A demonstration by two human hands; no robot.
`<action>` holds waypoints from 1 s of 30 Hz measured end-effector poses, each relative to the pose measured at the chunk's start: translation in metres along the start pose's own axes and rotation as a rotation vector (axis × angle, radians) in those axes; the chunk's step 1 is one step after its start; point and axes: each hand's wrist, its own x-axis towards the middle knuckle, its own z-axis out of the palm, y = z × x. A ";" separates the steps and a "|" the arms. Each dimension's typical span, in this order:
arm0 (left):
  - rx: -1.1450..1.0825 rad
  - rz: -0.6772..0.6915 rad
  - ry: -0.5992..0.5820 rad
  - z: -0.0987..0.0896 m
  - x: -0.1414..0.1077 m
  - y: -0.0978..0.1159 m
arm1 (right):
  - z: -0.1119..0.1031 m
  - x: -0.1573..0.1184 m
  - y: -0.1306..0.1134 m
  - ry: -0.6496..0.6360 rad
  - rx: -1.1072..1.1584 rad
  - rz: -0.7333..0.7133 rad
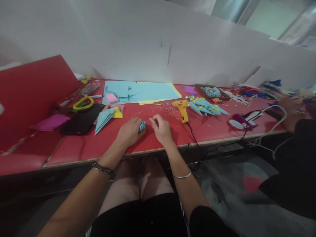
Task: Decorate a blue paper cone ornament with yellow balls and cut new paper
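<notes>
Close to the table's front edge, my left hand is closed around a rolled piece of light blue paper, whose layered spiral end faces right. A short gap to the right, my right hand is pinched, fingertips toward the roll; whatever it may hold is too small to make out. A yellow glue gun lies beyond my right hand. Left of my left hand are folded blue paper cones and a yellow paper piece.
Blue paper sheets lie at the back. Cones with yellow trim sit right of the glue gun. A black phone and yellow-handled scissors lie left. The gun's black cord hangs over the edge. Another person's arm is far right.
</notes>
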 end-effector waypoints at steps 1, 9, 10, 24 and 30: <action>0.001 -0.001 0.001 0.000 0.000 0.000 | 0.000 0.000 0.000 -0.015 -0.017 0.002; -0.005 -0.027 0.004 0.002 0.000 0.000 | 0.002 -0.001 0.003 -0.025 0.023 -0.016; -0.005 -0.028 0.002 0.001 0.001 0.000 | 0.003 -0.002 0.004 -0.024 0.035 -0.014; -0.032 -0.038 -0.017 0.003 0.001 0.001 | -0.002 0.000 0.001 -0.108 -0.013 0.007; -0.161 -0.054 -0.003 0.003 0.000 0.002 | 0.002 0.000 0.006 -0.107 0.017 -0.017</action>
